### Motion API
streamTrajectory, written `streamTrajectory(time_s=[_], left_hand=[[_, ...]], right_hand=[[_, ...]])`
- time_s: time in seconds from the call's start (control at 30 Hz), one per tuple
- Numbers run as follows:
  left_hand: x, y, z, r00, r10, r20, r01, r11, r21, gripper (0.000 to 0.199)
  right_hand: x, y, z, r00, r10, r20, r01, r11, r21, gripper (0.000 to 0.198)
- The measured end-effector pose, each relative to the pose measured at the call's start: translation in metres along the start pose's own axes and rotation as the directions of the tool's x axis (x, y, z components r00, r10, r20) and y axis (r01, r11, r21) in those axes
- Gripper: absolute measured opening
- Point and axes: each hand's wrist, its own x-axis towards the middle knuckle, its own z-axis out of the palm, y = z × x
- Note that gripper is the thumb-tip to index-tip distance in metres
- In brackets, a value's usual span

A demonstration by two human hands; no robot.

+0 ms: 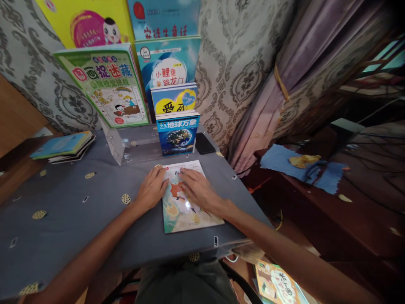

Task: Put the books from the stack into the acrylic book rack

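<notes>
A thin picture book (pixel 190 219) with a pale, illustrated cover lies closed and flat on the grey tablecloth in front of me. My left hand (pixel 152 188) rests at its left edge, palm down, with the fingers stretched toward the top corner. Across the upper right of the cover lies my right hand (pixel 198 190), fingers extended and partly hiding the title. Neither hand is wrapped around anything. Just beyond the book stands a clear display rack (pixel 115 145) holding several upright books, with a blue earth book (pixel 177 136) in front.
A black phone (pixel 204 143) lies right of the rack. Stacked books (pixel 63 145) sit at the table's left back. To the right, a blue cloth (pixel 275 162) covers part of a dark red surface. More books (pixel 280 283) lie low at the right, below the table edge.
</notes>
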Motion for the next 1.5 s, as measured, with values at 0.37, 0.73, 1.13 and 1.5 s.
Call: streamTrajectory(time_s=[0.37, 0.73, 1.13, 1.5], left_hand=[[-0.005, -0.005, 0.016, 0.999, 0.043, 0.033, -0.042, 0.999, -0.032, 0.048], [-0.002, -0.009, 0.016, 0.994, 0.085, 0.070, -0.094, 0.987, 0.133, 0.047], [-0.008, 0.042, 0.011, 0.856, 0.381, 0.349, -0.407, 0.913, 0.002, 0.052], [-0.026, 0.089, 0.013, 0.679, 0.623, 0.388, -0.634, 0.764, -0.116, 0.047]], right_hand=[[0.011, 0.037, 0.001, 0.989, 0.095, 0.110, -0.096, 0.995, -0.001, 0.046], [0.000, 0.080, 0.006, 0.988, 0.155, -0.021, -0.143, 0.946, 0.290, 0.042], [0.002, 0.081, 0.001, 0.981, 0.180, -0.070, -0.125, 0.868, 0.481, 0.041], [0.001, 0.081, 0.002, 0.978, 0.190, -0.082, -0.125, 0.860, 0.494, 0.039]])
